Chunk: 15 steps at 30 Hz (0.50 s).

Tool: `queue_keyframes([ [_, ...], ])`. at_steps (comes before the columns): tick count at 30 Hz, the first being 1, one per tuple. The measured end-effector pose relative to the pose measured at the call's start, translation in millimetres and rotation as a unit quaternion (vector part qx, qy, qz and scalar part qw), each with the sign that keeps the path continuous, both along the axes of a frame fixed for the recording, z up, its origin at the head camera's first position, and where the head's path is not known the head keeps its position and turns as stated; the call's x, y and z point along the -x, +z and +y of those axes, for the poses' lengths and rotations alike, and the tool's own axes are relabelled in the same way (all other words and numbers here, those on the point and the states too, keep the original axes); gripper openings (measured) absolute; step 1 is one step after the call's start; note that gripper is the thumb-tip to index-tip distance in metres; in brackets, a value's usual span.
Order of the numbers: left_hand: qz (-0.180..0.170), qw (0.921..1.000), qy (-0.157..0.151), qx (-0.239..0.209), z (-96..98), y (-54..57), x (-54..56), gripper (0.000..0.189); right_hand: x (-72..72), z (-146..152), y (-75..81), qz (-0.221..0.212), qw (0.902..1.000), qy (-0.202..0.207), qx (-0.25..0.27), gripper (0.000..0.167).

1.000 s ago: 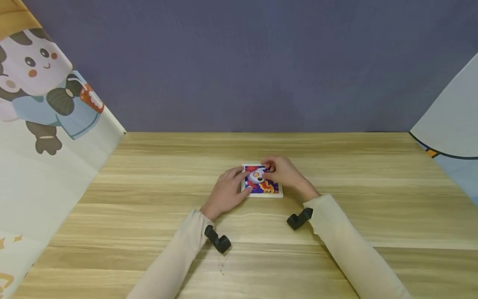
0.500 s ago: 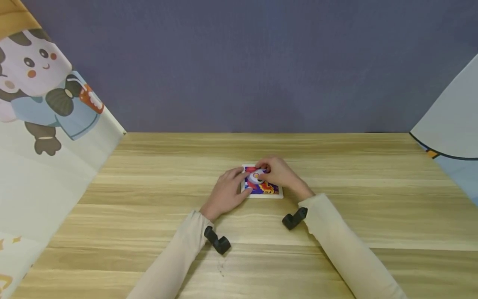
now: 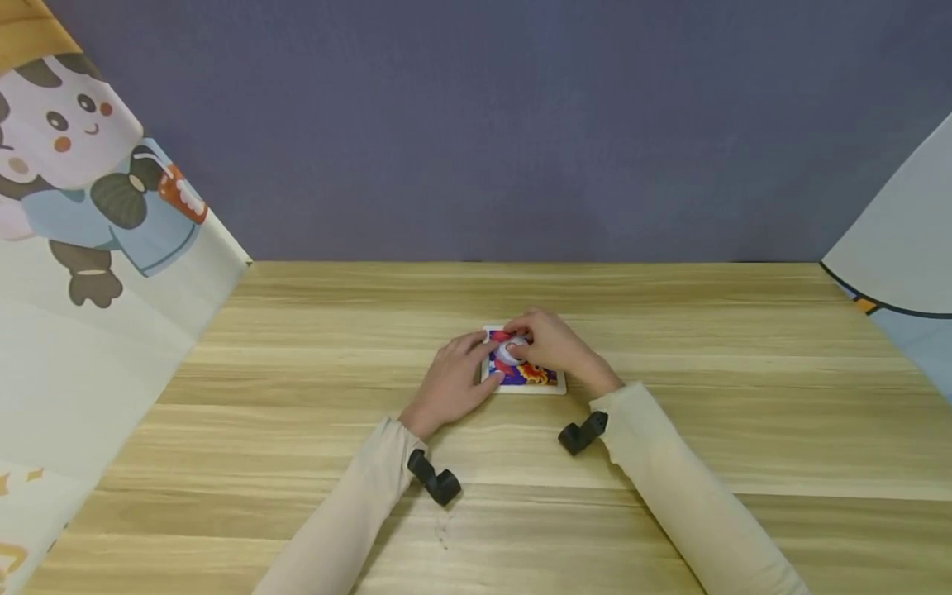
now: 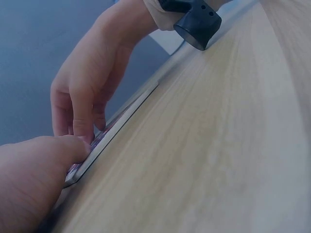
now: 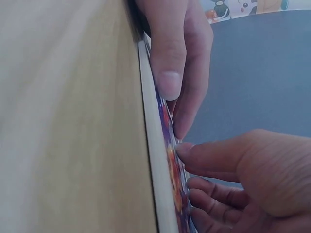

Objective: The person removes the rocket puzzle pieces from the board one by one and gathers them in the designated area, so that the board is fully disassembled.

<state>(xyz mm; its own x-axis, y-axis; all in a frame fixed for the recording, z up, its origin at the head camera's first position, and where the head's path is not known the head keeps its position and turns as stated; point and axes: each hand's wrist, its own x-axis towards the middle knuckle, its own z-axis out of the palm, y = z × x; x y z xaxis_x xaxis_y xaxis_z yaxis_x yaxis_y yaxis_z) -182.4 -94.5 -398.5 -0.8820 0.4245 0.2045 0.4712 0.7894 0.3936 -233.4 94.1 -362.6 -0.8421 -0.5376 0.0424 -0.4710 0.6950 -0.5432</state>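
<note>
A small flat board (image 3: 530,390) with a white border lies on the table. Its print is purple, red and yellow with a pale round figure. My left hand (image 3: 451,380) rests at the board's left side, fingers extended over the far left corner and thumb on the near part. From the right, my right hand (image 3: 554,343) reaches over the print with bent fingers. In the right wrist view its thumb (image 5: 214,155) and curled fingers (image 5: 218,199) touch the printed surface; I cannot tell whether they pinch a piece of it. This hand hides the board's far right part.
The wooden table (image 3: 297,330) spreads around the board on all sides. A dark blue-grey wall panel (image 3: 476,132) rises behind it. To the left stands a white panel with a cartoon figure (image 3: 89,165). Black wrist cameras (image 3: 583,433) jut out from both sleeves.
My right hand has shifted a little left across the print, covering more of the pale figure. The left hand and the board have stayed in place.
</note>
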Motion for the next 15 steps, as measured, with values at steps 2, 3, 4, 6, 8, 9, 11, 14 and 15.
queue_keyframes([
  [2,0.003,1.0,-0.001,-0.003,0.3,-0.3,-0.3,0.053,0.0,0.4,-0.1,0.0,1.0,-0.001,0.0,0.033],
  [3,0.005,1.0,-0.002,-0.004,0.1,-0.9,-0.1,0.053,-0.1,0.5,0.1,0.002,1.0,0.0,-0.002,0.033],
  [4,0.007,0.9999,-0.003,-0.007,0.1,-0.7,-0.3,0.053,-0.3,0.4,0.4,0.003,1.0,0.0,-0.007,0.033],
  [6,0.012,0.9999,-0.005,-0.011,-0.3,-0.5,-0.6,0.053,-0.8,-0.5,1.6,0.006,0.9998,0.002,-0.017,0.034],
  [8,0.021,0.9997,-0.006,-0.01,-0.5,-0.9,-0.6,0.052,-1.4,-1.7,3.7,0.011,0.9994,0.005,-0.032,0.034],
  [9,0.025,0.9996,-0.007,-0.01,-0.5,-1.2,-0.5,0.052,-1.5,-2.2,4.6,0.014,0.999,0.006,-0.041,0.034],
  [11,0.028,0.9995,-0.007,-0.012,-0.3,-1.4,-0.6,0.052,-1.8,-2.9,6.2,0.017,0.9983,0.009,-0.054,0.033],
  [14,0.024,0.9996,-0.006,-0.012,0.4,-1.6,-0.4,0.052,-1.6,-2.9,7.6,0.014,0.9975,0.008,-0.068,0.033],
  [15,0.017,0.9997,-0.007,-0.013,0.6,-1.4,-0.4,0.052,-1.6,-2.6,8.0,0.011,0.9974,0.008,-0.07,0.033],
])
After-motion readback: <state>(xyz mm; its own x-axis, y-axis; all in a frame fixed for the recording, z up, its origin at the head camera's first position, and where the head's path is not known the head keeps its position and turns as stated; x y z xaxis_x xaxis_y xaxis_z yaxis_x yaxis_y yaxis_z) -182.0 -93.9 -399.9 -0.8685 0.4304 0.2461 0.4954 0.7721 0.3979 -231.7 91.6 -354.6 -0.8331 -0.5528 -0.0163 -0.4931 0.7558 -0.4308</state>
